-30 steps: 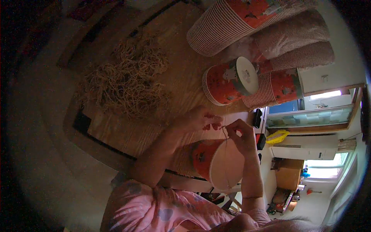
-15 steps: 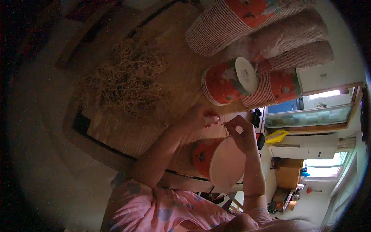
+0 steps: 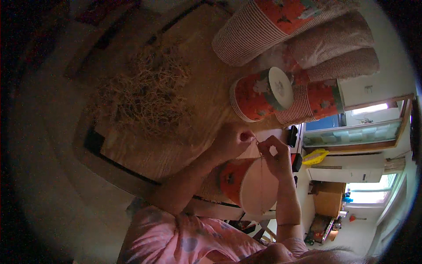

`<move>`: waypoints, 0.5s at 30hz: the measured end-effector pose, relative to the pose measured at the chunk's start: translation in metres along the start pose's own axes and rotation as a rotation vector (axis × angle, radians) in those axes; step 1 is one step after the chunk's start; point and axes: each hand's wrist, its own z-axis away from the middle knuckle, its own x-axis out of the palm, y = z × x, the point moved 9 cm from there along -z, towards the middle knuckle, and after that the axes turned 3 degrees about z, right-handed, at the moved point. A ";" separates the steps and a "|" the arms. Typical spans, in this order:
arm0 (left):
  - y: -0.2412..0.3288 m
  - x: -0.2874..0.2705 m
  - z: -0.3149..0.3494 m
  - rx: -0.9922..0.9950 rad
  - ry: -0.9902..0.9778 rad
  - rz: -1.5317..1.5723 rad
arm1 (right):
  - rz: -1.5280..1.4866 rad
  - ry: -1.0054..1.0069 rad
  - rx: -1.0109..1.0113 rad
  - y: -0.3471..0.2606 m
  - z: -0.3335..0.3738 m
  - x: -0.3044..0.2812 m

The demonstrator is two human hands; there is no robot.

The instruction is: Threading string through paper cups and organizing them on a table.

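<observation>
My left hand (image 3: 237,140) and my right hand (image 3: 276,159) meet close together, fingertips nearly touching. Both are closed in a pinch on a thin dried stem (image 3: 262,185), which stretches between them and trails from my right hand across a paper tub. That orange tub (image 3: 231,178), with its pale round mouth, stands just below my hands, near my body. Beyond my left forearm a heap of tangled, dry, brownish stems (image 3: 145,94) lies on the wooden table (image 3: 206,35).
Past my hands stands an orange tub with a pale round end (image 3: 281,88). Tall stacks of nested tubs (image 3: 255,33) and plastic-wrapped stacks (image 3: 329,44) lie behind it. A yellow bag (image 3: 315,156), a white cabinet (image 3: 365,171) and windows appear at the right.
My left hand has turned, its fingers curling in closer to my right hand. The stem now shows as a longer line hanging over the tub's mouth.
</observation>
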 end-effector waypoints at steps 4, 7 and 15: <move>-0.010 0.001 0.000 -0.077 -0.003 0.169 | 0.001 -0.017 0.048 0.006 -0.001 0.000; -0.009 -0.001 0.000 -0.085 -0.032 0.361 | -0.027 -0.037 0.038 0.003 -0.002 0.002; -0.018 0.010 -0.005 -0.160 -0.132 0.465 | -0.053 0.170 -0.011 -0.004 -0.003 -0.024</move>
